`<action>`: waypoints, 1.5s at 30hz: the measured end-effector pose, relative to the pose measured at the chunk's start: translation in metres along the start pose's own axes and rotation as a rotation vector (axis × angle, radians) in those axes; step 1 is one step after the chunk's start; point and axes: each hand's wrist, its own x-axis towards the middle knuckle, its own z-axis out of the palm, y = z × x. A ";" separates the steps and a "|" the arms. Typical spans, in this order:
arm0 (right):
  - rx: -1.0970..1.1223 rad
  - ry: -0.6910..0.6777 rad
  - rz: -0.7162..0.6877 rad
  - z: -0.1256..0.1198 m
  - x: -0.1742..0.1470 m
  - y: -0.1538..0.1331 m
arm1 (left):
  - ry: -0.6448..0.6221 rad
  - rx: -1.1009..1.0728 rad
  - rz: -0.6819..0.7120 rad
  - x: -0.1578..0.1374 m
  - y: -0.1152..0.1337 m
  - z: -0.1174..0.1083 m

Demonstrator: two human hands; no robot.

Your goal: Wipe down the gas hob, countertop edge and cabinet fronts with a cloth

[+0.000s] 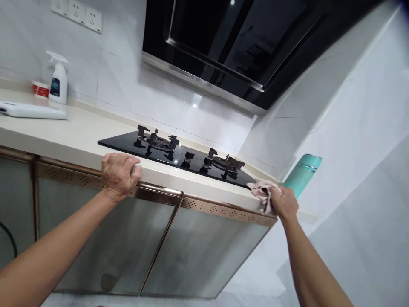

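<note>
My right hand is closed around a crumpled pale pink cloth. The cloth lies against the right end of the countertop's front edge, by the near right corner of the black glass gas stove. Just behind this hand stands a turquoise bottle, its lower part hidden. Farther left, my left hand rests with curled fingers on the front edge of the cream countertop. A small grey patch shows between its thumb and fingers; I cannot make out what it is.
A white spray bottle and a red and white container stand at the back left, behind a flat white object. A black range hood overhangs the stove. Cabinets with glass doors are under the counter.
</note>
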 end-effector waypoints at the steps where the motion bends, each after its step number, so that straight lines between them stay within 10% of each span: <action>1: 0.011 -0.020 -0.016 0.000 -0.005 -0.015 | 0.004 -0.012 -0.010 0.001 0.001 0.000; 10: 0.364 -0.194 -0.275 -0.014 -0.084 -0.243 | -0.046 0.030 0.025 -0.001 -0.003 -0.004; 15: 0.553 0.007 -0.531 -0.015 -0.127 -0.286 | -0.087 0.084 0.080 0.001 -0.006 -0.012; 20: 0.578 0.073 -0.852 -0.008 -0.151 -0.272 | -0.078 0.109 0.107 0.004 -0.005 -0.015; 30: 0.339 0.001 -0.940 0.004 -0.131 -0.258 | -0.064 0.085 0.179 0.009 -0.012 -0.021; 45: 0.261 0.083 -0.684 0.028 -0.075 0.004 | -0.049 0.132 0.223 0.009 -0.024 -0.016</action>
